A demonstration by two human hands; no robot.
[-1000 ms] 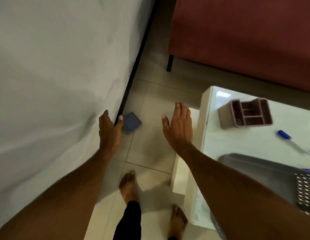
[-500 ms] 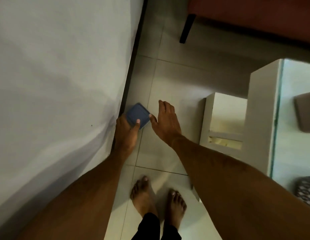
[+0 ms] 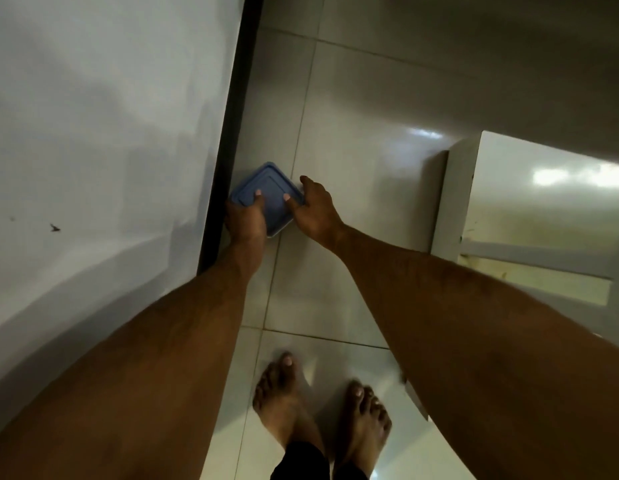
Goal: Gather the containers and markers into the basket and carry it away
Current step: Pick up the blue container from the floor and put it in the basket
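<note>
A square container with a blue lid (image 3: 266, 188) lies on the tiled floor, close against the dark base of the bed. My left hand (image 3: 244, 221) grips its near left side, thumb on the lid. My right hand (image 3: 313, 211) holds its right side, thumb pressed on the lid and fingers curled around the edge. The basket and the markers are out of view.
A bed with a grey sheet (image 3: 93, 150) fills the left, its dark base edge (image 3: 228, 133) running along the floor. A white low table (image 3: 529, 216) stands at the right. My bare feet (image 3: 318, 410) stand on the glossy floor tiles below.
I have bent lower toward the floor. My right hand has moved left onto the container, and both hands have closed on it. The basket has left the view.
</note>
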